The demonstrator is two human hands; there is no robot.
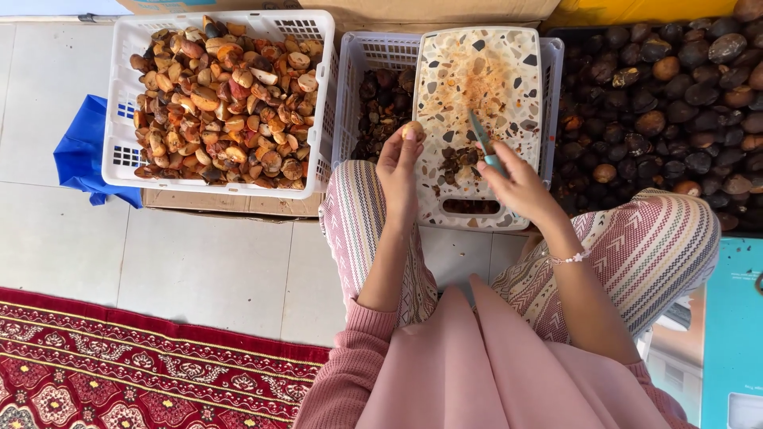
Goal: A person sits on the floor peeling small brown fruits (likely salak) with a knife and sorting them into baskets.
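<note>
My left hand (400, 171) holds a small pale peeled nut (412, 129) in its fingertips, over the left edge of a speckled cutting board (477, 71). My right hand (518, 184) grips a teal-handled knife (484, 145), its blade lying over the board. Dark peel scraps (459, 159) are piled on the board between the two hands. The board rests across a white basket (358, 56) that has dark husks inside.
A white basket (119, 95) at the left is full of cut orange-brown nut halves (222, 103). A heap of dark whole nuts (668, 103) fills the right side. A blue cloth (79, 155) lies on the tiled floor, and a red patterned rug (119, 365) covers the lower left.
</note>
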